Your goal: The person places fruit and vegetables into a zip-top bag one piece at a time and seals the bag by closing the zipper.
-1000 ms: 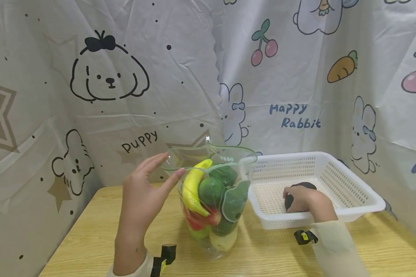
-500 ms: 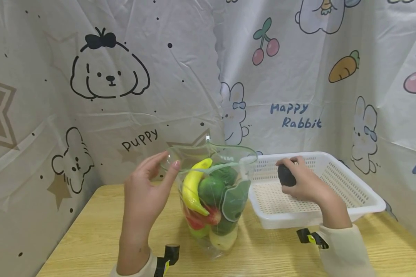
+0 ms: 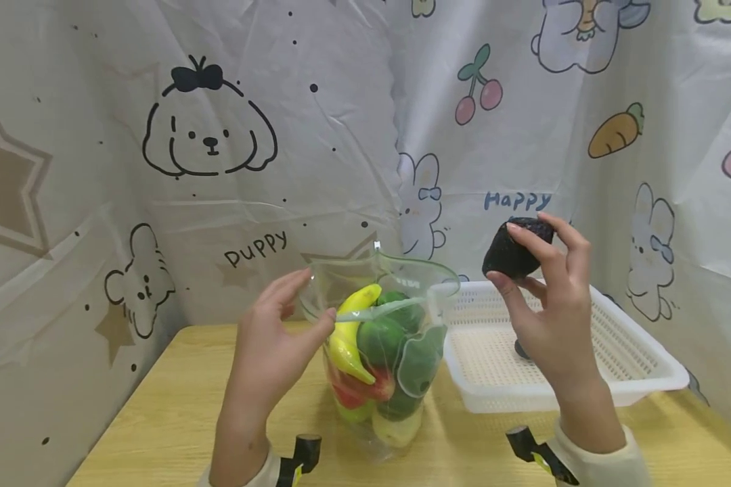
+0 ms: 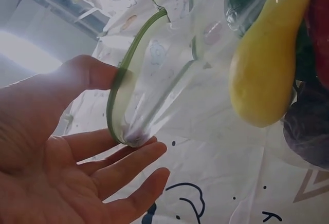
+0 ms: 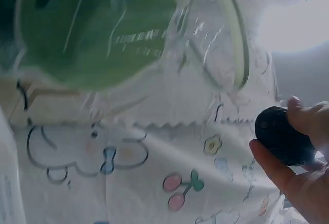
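A clear bag (image 3: 423, 362) with a green rim stands upright on the table, filled with a banana (image 3: 348, 348), green fruit (image 3: 380, 340), red fruit and a pale one at the bottom. My left hand (image 3: 274, 348) touches its left rim, thumb and fingers spread apart at the opening; the left wrist view shows the thumb against the green edge (image 4: 134, 44). My right hand (image 3: 557, 311) grips a black, bumpy avocado (image 3: 518, 249) between thumb and fingers, raised above the basket and right of the bag. In the right wrist view the avocado (image 5: 280, 134) appears dark and rounded.
A white perforated basket (image 3: 493, 399) sits on the table right of the bag. A small dark item (image 3: 522, 349) lies inside it, partly hidden by my right hand. Printed curtains (image 3: 231, 223) enclose the wooden table (image 3: 152, 419).
My right hand has lifted the avocado up out of the basket to above its rim. The left hand stays at the bag's rim. The head view has shifted slightly.
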A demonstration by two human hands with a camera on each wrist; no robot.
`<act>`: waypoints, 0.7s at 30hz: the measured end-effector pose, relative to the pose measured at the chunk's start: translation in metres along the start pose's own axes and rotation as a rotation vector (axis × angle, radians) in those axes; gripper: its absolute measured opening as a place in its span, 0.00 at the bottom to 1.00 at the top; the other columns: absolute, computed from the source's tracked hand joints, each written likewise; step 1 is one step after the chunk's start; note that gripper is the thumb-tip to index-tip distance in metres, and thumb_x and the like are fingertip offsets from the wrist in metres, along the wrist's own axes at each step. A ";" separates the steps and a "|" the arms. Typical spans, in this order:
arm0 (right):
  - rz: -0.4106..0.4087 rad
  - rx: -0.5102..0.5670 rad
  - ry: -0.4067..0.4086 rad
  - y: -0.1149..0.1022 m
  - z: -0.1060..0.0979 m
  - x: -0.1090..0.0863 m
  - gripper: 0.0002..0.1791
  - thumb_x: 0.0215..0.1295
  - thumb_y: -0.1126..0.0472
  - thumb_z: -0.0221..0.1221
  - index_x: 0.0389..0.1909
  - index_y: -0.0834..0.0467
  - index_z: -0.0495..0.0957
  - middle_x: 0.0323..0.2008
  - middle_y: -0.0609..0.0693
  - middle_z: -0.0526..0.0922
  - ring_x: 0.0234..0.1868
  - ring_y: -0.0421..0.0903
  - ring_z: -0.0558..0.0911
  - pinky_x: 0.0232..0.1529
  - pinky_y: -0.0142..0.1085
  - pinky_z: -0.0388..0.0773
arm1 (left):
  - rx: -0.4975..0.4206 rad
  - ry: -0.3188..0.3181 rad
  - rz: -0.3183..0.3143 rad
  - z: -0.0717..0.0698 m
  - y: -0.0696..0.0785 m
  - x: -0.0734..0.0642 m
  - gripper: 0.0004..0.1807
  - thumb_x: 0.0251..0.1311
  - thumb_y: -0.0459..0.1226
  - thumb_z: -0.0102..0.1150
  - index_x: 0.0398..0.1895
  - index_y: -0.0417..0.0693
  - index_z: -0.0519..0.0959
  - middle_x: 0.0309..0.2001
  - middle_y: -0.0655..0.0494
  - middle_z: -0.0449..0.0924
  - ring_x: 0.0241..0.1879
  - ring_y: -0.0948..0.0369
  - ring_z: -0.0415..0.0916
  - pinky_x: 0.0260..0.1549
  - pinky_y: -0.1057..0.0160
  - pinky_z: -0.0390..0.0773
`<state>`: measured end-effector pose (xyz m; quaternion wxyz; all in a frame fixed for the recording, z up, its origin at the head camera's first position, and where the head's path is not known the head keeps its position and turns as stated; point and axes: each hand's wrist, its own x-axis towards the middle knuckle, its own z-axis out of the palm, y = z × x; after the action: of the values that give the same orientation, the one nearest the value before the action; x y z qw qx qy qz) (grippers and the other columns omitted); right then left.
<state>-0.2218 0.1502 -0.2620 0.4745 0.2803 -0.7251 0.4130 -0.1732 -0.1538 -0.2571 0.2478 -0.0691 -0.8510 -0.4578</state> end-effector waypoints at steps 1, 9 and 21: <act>-0.004 0.027 0.020 -0.005 0.004 0.000 0.36 0.54 0.82 0.66 0.65 0.61 0.74 0.74 0.54 0.57 0.65 0.54 0.70 0.49 0.20 0.76 | 0.005 -0.007 0.000 0.000 0.000 0.000 0.35 0.58 0.37 0.69 0.71 0.47 0.73 0.71 0.57 0.69 0.61 0.48 0.74 0.60 0.49 0.77; -0.110 0.123 0.040 -0.027 0.041 -0.004 0.40 0.52 0.84 0.66 0.68 0.68 0.67 0.71 0.60 0.61 0.70 0.55 0.68 0.57 0.32 0.78 | 0.038 -0.032 0.035 0.000 0.001 -0.001 0.38 0.56 0.33 0.68 0.73 0.44 0.69 0.71 0.56 0.67 0.59 0.47 0.77 0.58 0.49 0.79; -0.203 -0.039 -0.050 -0.022 0.062 -0.014 0.37 0.52 0.70 0.74 0.65 0.58 0.73 0.63 0.61 0.75 0.62 0.60 0.76 0.66 0.50 0.70 | 0.024 -0.050 0.087 0.001 0.001 -0.001 0.38 0.55 0.29 0.66 0.73 0.42 0.69 0.72 0.53 0.66 0.64 0.49 0.73 0.62 0.50 0.76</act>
<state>-0.2267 0.0859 -0.2799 0.5011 0.3534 -0.7123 0.3414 -0.1729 -0.1521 -0.2573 0.2472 -0.1146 -0.8584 -0.4346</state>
